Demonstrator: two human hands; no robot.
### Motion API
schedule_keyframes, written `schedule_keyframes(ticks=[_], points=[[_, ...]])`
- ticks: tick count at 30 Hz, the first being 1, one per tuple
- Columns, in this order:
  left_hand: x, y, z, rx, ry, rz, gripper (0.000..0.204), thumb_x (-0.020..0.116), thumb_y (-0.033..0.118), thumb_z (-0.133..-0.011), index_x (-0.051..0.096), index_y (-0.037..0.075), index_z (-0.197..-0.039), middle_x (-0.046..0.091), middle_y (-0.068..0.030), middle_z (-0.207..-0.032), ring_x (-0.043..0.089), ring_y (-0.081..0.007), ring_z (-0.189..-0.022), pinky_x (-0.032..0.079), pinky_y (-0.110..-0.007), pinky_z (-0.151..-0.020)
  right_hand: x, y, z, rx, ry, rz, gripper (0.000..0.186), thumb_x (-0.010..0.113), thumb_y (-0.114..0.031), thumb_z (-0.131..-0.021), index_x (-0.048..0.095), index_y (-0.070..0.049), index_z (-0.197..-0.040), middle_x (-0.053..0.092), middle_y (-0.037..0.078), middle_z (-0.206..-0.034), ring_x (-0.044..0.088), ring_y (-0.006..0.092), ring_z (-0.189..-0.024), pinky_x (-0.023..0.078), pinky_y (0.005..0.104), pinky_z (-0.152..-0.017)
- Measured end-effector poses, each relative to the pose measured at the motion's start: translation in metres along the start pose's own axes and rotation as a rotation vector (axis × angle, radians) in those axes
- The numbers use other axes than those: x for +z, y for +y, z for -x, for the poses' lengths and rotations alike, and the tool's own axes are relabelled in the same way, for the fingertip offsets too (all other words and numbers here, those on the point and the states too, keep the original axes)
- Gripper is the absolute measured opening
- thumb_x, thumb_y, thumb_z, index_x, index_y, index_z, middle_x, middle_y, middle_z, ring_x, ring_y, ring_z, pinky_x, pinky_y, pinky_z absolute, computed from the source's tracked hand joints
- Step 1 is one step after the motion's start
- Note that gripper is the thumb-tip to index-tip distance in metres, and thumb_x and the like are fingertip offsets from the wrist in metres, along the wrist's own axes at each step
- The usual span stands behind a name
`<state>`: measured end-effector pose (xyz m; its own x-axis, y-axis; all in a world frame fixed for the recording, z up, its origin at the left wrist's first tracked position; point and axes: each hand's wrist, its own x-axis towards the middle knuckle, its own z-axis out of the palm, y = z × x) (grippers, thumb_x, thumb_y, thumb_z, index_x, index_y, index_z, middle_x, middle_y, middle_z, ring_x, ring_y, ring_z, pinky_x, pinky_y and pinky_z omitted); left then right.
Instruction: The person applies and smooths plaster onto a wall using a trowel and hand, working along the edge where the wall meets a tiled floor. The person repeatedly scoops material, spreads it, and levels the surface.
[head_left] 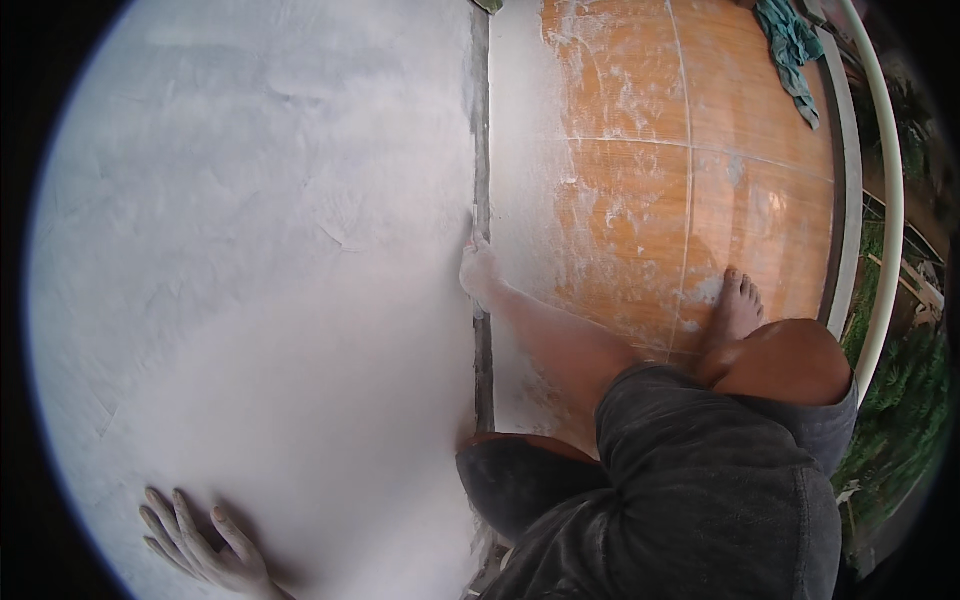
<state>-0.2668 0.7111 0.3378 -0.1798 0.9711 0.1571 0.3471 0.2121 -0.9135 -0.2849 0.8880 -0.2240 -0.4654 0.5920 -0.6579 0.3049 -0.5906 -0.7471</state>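
My left hand lies against the pale plastered surface, its fingers spread and dusted with white. Further ahead, my right hand is at the dark strip where that surface meets the tiled floor. White powder coats this hand and wrist. Its fingers look curled closed, with a thin pale edge jutting past them along the strip. Whatever is in the grip is too hidden by the fingers to name.
White dust covers the orange floor tiles beside the strip. My bare foot rests on them. A teal cloth lies at the far right, near a raised edge and a curved white rail. Green plants grow beyond.
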Motion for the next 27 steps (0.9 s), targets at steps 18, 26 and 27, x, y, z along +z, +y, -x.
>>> schedule_keyframes(ticks=[18, 26, 27], points=[[0.002, -0.013, 0.01, -0.057, -0.065, -0.003, 0.042, 0.06, 0.038, -0.106, 0.07, 0.011, -0.137, 0.06, -0.0116, -0.153, 0.049, -0.0326, -0.148, 0.028, -0.054, -0.126, -0.017, 0.0, 0.04, -0.283, 0.026, 0.145, 0.056, 0.038, -0.02, -0.111, 0.028, -0.016, -0.166, 0.065, 0.024, -0.133, 0.068, 0.0347, -0.114, 0.055, 0.044, -0.098], [-0.002, -0.008, 0.002, -0.021, -0.05, -0.011, 0.043, 0.059, 0.038, -0.106, 0.071, 0.009, -0.135, 0.062, -0.0128, -0.151, 0.051, -0.0334, -0.146, 0.029, -0.053, -0.125, -0.022, 0.004, 0.037, -0.026, -0.072, 0.019, 0.054, 0.04, -0.022, -0.111, 0.035, -0.008, -0.163, 0.069, 0.022, -0.124, 0.069, 0.0341, -0.113, 0.053, 0.0434, -0.096], [-0.004, -0.009, 0.0, -0.033, -0.051, 0.002, 0.042, 0.059, 0.038, -0.107, 0.071, 0.009, -0.135, 0.062, -0.0128, -0.15, 0.051, -0.0334, -0.146, 0.028, -0.053, -0.125, -0.019, 0.009, 0.031, 0.176, -0.155, -0.096, 0.053, 0.04, -0.022, -0.112, 0.036, -0.007, -0.162, 0.069, 0.021, -0.124, 0.068, 0.0338, -0.114, 0.053, 0.0432, -0.097]])
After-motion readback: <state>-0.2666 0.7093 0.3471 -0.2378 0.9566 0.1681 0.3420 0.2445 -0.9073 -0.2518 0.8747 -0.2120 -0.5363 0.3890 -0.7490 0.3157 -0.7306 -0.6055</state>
